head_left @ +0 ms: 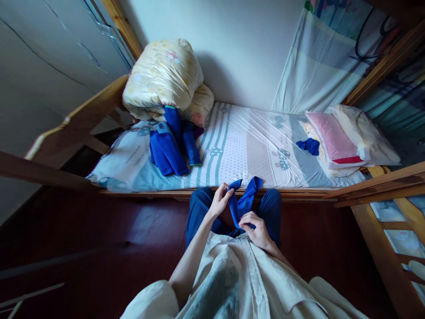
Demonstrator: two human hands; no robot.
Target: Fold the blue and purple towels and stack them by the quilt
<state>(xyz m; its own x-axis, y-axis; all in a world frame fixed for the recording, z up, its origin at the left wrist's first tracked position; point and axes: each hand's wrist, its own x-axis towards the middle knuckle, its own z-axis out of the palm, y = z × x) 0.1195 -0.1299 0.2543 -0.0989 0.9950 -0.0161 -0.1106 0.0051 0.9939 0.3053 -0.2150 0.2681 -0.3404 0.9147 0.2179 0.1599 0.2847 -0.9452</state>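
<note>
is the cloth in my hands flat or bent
Bent: the cloth makes a rough V, low at the right hand, one upper end at the left hand.

I can read no words or numbers here; faint print (148,131) on the left part of the bedsheet (237,146) is too small to make out.

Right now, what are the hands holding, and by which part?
A blue cloth: the left hand grips near one upper end, the right hand its lower part.
</note>
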